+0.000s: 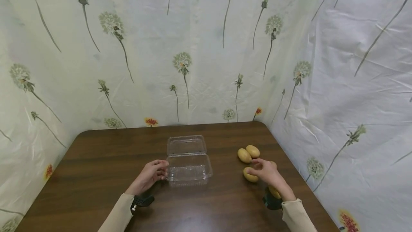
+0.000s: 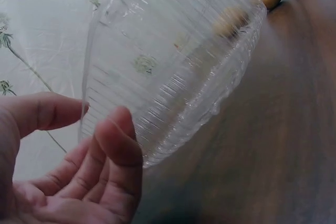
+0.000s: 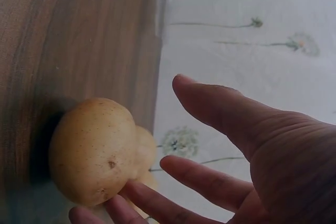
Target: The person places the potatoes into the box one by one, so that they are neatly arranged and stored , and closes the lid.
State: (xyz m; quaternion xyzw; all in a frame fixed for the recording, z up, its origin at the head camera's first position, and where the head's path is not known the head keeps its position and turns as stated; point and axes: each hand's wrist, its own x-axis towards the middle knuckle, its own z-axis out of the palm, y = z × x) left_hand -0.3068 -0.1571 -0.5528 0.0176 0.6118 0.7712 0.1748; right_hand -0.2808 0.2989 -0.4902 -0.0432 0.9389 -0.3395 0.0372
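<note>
A clear plastic clamshell box lies on the table with its lid folded back, away from me. My left hand pinches the box's left rim between thumb and fingers, as the left wrist view shows at the clear wall. On the right, my right hand hovers over a potato, thumb and fingers spread. In the right wrist view that potato sits by the fingertips; whether they touch it cannot be told. Two more potatoes lie just beyond, and others are partly hidden by the hand and wrist.
The brown wooden table has rounded far corners. A pale curtain with dandelion print hangs close behind it and along the right side. Dark bands are on both wrists, with the left wristband near the table surface.
</note>
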